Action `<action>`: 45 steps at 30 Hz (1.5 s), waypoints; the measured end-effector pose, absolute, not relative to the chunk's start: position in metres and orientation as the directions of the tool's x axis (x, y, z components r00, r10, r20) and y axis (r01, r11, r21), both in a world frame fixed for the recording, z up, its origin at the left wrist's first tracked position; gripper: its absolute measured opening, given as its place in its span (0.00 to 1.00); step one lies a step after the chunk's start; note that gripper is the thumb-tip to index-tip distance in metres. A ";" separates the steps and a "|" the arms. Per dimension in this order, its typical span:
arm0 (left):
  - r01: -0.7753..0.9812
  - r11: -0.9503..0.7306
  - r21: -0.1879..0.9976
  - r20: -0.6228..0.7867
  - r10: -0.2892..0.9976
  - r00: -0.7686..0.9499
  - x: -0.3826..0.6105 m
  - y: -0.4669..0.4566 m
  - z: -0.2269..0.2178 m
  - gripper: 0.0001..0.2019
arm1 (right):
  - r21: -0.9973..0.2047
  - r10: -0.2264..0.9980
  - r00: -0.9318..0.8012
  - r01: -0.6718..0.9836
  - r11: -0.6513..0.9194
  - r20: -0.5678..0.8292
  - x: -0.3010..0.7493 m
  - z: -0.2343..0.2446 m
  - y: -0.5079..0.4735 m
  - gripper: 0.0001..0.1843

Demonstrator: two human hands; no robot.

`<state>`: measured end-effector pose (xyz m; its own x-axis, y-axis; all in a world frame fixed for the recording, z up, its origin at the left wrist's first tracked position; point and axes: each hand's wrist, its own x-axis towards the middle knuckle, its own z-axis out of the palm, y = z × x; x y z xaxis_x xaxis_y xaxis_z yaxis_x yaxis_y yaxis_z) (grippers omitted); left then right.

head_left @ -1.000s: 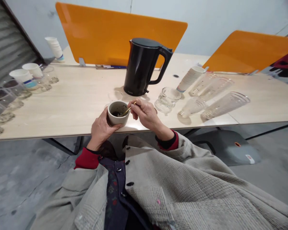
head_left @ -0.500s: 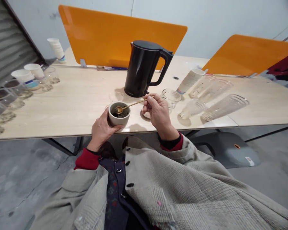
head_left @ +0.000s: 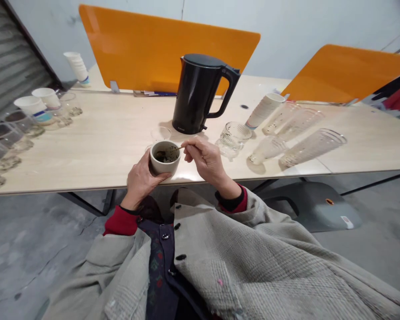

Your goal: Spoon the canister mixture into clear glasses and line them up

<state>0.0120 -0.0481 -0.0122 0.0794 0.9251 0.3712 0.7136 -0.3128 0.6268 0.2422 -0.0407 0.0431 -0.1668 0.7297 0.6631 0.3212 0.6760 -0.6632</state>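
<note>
- The person's coat (head_left: 270, 258) fills the foreground, cut off below; a grey chair (head_left: 313, 204) stands on the grey floor (head_left: 36, 249), partly hidden by the coat
- The left hand (head_left: 144, 178) wraps a pale cup (head_left: 164, 168), some fingers hidden behind it; the right hand (head_left: 205, 159) pinches a thin spoon (head_left: 178, 148) near its end
- The cup is near the table's front edge, mouth upward; whether its base touches the table (head_left: 113, 146) one cannot tell
- The spoon's tip is lost among dark flakes (head_left: 165, 157) inside the cup; its long axis runs nearly crosswise, handle rising slightly rightward
- Beyond, a black kettle (head_left: 196, 95) stands upright on the light tabletop, handle rightward; leftward, clear glasses (head_left: 6, 132) are cut off
- Farthest, an orange panel (head_left: 136, 49) stands before a pale wall (head_left: 293, 22)
</note>
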 end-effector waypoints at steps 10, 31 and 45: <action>0.689 -0.295 0.662 0.338 0.938 0.076 0.011 -0.049 -0.011 0.53 | -0.437 0.610 -0.233 0.513 0.739 0.758 0.243 0.053 -0.043 0.14; 0.466 -0.484 0.741 0.491 0.863 0.117 0.010 -0.058 -0.016 0.51 | -0.642 0.708 0.028 0.448 0.622 0.705 0.249 0.074 -0.099 0.14; 0.406 -0.446 0.797 0.407 0.895 0.184 0.004 -0.052 -0.012 0.52 | -0.397 0.630 -0.342 0.548 0.736 0.697 0.245 0.065 -0.075 0.13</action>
